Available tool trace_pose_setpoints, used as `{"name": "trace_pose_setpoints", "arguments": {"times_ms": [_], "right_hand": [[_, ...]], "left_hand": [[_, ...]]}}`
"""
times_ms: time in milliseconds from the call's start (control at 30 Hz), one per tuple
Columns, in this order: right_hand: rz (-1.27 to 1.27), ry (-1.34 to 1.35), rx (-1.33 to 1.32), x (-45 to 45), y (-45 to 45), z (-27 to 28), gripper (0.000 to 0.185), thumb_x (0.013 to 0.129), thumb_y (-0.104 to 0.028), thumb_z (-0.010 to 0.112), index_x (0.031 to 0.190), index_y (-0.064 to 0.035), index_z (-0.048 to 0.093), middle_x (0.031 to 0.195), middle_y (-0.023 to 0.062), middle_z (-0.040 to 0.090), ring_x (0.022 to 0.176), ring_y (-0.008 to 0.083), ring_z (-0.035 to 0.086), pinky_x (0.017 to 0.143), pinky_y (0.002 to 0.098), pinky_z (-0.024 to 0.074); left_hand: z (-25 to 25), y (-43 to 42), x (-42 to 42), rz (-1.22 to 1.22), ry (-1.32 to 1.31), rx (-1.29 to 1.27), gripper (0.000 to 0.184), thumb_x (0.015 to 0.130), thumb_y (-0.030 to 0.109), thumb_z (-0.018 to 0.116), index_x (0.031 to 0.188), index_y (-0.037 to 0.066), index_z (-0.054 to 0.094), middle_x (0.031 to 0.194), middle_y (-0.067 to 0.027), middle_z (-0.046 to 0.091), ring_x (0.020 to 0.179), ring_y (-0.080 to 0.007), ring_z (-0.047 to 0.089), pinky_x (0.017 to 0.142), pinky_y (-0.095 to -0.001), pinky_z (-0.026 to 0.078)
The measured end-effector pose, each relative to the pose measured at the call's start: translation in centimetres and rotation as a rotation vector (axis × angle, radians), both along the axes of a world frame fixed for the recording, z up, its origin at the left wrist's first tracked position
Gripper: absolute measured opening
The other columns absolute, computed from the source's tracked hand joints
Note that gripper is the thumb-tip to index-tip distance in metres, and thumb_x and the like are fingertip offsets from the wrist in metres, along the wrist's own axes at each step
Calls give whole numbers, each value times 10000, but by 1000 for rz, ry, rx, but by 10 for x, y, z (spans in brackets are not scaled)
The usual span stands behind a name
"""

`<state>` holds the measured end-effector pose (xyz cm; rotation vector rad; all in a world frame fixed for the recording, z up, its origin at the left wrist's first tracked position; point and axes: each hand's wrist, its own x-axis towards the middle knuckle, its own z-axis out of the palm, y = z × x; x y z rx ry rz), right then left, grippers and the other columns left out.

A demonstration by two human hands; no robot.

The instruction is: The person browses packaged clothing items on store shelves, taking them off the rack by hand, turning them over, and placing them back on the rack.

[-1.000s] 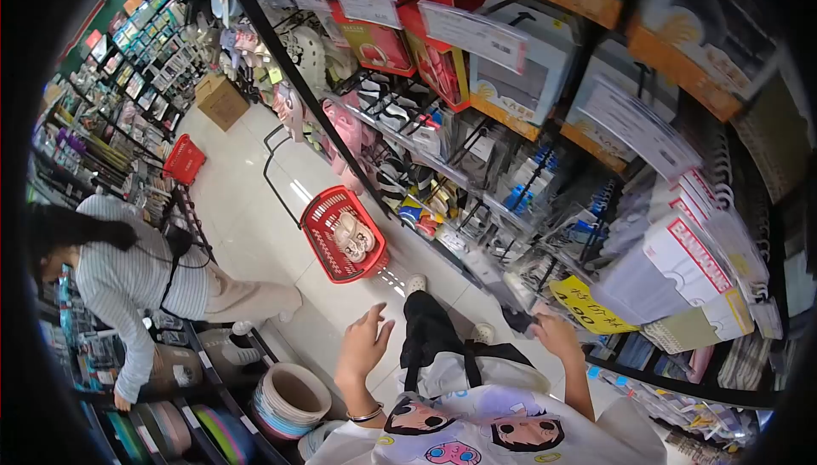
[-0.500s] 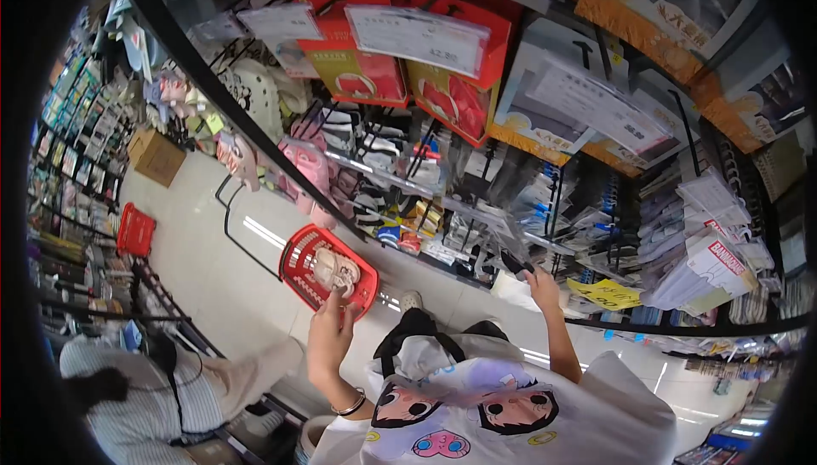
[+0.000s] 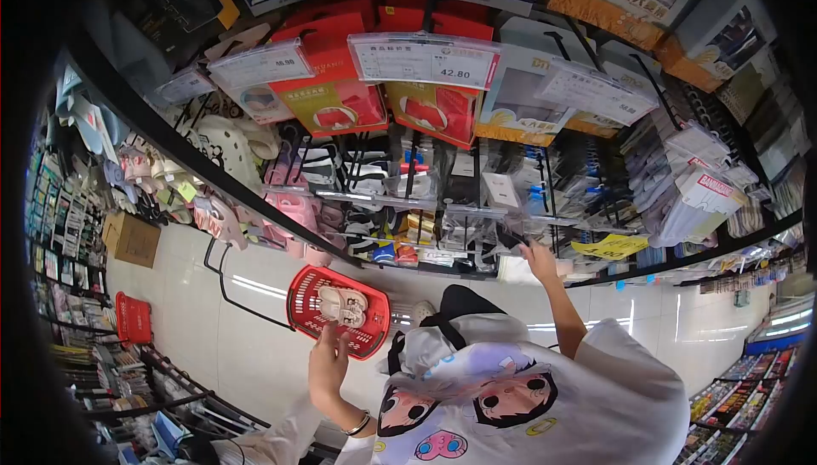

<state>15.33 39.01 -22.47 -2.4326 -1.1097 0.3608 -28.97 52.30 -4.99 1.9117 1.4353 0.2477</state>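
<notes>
My right hand [image 3: 539, 262] reaches to the lower rack, its fingers closed at the edge of a dark packaged item [image 3: 511, 239] hanging there. A pale card or pack [image 3: 519, 270] shows just below those fingers. My left hand [image 3: 328, 368] is held in the air in front of me, fingers apart and holding nothing. Beyond it on the floor stands a red shopping basket [image 3: 372, 342] with a pair of cream clogs [image 3: 342, 305] inside. From my view, the left fingertips overlap the basket's near side without visible contact.
Red and gold boxes [image 3: 432, 114] hang above, behind a price tag [image 3: 425, 61] reading 42.80. Packaged socks [image 3: 362, 167] fill hooks below. A black shelf rail [image 3: 196, 163] slants at left. A cardboard box [image 3: 130, 239] and another red basket [image 3: 134, 319] stand farther off.
My view has shifted, and the basket appears farther right and lower. The person in stripes at lower left has mostly left view. My right hand stays at the same dark item.
</notes>
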Motion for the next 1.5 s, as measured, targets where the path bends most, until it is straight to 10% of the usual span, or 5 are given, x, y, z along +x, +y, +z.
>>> {"name": "trace_pose_setpoints", "arguments": {"times_ms": [300, 533, 1500], "right_hand": [[-65, -69, -34, -20, 0, -11, 371, 848, -360, 482, 1042, -48, 535, 703, 162, 611, 710, 368, 579, 627, 441, 442], [-13, -117, -22, 11, 17, 10, 321, 811, -152, 506, 1125, -83, 497, 1080, 132, 546, 899, 355, 536, 718, 428, 447], [242, -50, -190, 8, 24, 28, 299, 814, -184, 482, 1108, -136, 513, 995, 136, 591, 897, 324, 562, 729, 442, 455]], "left_hand": [[-20, 17, -2, -148, 121, -80, 281, 848, 163, 515, 1069, -7, 482, 807, -220, 605, 790, -343, 599, 641, -382, 454], [-10, 39, 27, -304, 194, 58, 328, 831, 214, 518, 1066, -13, 494, 804, -227, 598, 765, -370, 581, 661, -427, 454], [-54, 8, 65, -591, 72, -61, 419, 843, 305, 488, 1163, 46, 410, 814, -263, 584, 794, -420, 561, 703, -486, 438]]}}
